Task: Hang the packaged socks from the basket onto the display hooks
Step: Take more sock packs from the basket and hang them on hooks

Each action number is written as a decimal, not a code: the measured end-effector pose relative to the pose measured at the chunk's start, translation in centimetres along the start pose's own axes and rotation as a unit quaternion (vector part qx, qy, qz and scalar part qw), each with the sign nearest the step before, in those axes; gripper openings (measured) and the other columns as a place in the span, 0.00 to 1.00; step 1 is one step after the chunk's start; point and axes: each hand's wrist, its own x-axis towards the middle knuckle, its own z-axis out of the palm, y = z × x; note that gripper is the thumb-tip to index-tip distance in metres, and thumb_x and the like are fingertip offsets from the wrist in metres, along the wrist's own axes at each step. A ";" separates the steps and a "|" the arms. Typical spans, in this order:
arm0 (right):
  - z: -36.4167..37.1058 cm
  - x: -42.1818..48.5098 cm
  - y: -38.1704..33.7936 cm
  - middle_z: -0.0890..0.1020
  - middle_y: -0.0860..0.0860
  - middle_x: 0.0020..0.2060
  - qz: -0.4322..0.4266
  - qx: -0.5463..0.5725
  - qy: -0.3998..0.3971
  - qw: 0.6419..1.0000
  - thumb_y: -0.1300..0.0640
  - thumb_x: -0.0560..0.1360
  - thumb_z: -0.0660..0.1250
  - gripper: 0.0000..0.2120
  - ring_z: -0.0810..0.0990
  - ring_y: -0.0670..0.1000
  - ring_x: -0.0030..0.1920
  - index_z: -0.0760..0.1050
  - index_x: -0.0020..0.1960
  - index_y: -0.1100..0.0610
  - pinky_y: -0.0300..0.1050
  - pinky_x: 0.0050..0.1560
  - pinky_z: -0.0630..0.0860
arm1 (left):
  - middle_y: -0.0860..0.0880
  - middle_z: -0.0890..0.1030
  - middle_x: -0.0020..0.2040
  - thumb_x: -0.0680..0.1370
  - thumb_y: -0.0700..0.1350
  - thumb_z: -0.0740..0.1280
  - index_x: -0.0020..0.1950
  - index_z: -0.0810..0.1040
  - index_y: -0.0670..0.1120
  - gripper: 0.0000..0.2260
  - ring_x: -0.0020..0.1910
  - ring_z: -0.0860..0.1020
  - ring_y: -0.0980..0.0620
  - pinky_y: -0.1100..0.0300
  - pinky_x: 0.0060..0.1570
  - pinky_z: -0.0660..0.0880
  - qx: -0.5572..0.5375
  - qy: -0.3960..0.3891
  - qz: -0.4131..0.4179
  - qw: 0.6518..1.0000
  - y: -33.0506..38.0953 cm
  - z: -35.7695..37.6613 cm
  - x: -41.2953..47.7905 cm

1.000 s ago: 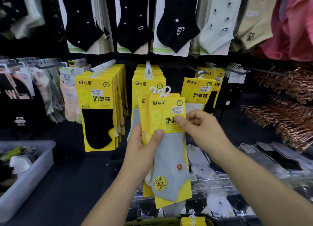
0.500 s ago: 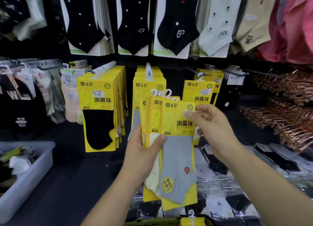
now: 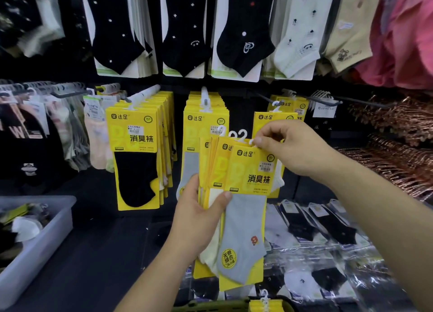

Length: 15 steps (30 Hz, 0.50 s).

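- The fan of yellow card-backed sock packs (image 3: 221, 166) sits just below and in front of the white middle display hook (image 3: 204, 96). It looks light, with stiff smooth card on top and soft knit below.
- The front pack, a grey sock on yellow card (image 3: 243, 229), sits lower right of that hook and would likely slide off the fan easily.
- The left hand (image 3: 199, 215), below the hook, grips the fan, thumb across the front.
- The right hand (image 3: 295, 148), right of the hook, pinches the front pack's small white plastic hanger (image 3: 251, 142), probably the best place to hold it.
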 end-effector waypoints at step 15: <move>-4.2 5.0 2.7 0.79 0.51 0.35 0.043 -0.017 0.203 0.978 0.54 0.79 0.67 0.13 0.74 0.48 0.36 0.79 0.36 0.52 0.44 0.37 0.70 | 0.61 0.88 0.51 0.81 0.42 0.74 0.59 0.80 0.57 0.12 0.50 0.86 0.62 0.69 0.43 0.81 -0.033 0.036 0.016 0.999 0.6 -1.8 0.7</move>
